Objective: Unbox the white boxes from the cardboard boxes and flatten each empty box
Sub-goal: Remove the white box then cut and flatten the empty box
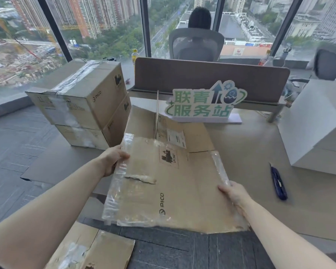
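Head view: desk [260, 152] under everything. Flattened cardboard box [173, 181] lies on its near edge, overhanging toward the floor — one flap standing upright at the far end. Two sealed cardboard boxes [81, 105] stacked at far left, white boxes [316, 129] stacked at right. Left hand [113, 160] grips the flat box's taped left edge; right hand [235, 195] clamps its right edge. Blue box cutter [278, 181] lies just right — apart.
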A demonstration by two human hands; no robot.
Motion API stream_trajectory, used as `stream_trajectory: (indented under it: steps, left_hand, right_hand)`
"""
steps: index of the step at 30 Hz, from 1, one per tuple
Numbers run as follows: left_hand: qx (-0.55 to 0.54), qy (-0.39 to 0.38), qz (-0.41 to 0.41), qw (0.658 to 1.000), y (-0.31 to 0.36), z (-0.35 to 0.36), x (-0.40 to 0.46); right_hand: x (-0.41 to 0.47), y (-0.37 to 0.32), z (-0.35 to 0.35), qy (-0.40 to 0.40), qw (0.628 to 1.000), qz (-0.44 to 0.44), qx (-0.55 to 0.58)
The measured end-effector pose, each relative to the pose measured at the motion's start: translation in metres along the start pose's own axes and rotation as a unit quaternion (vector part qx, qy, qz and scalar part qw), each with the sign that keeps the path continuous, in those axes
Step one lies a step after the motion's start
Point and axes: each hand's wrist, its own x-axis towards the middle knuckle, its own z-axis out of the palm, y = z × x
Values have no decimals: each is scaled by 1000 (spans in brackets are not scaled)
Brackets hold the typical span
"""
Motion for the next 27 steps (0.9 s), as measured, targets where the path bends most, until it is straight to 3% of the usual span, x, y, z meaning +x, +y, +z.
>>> stream_trajectory:
  steps: [3, 7, 11, 17, 27]
  left_hand:
    - [44, 7, 16, 999, -13, 10, 3]
    - [92, 30, 41, 995, -25, 33, 22]
    - [172, 78, 64, 980, -39, 58, 41]
    - [305, 158, 32, 939, -70, 59, 72]
    - [375, 163, 26, 912, -78, 31, 103]
  right_hand:
    - [-7, -6, -12, 44, 996, -75, 12]
    - [-5, -1, -27, 76, 993, -89, 0]
    - [6, 9, -34, 74, 995, -63, 1]
    - [31, 38, -12, 48, 998, 16, -41]
    - [47, 34, 26, 49, 976, 69, -202]
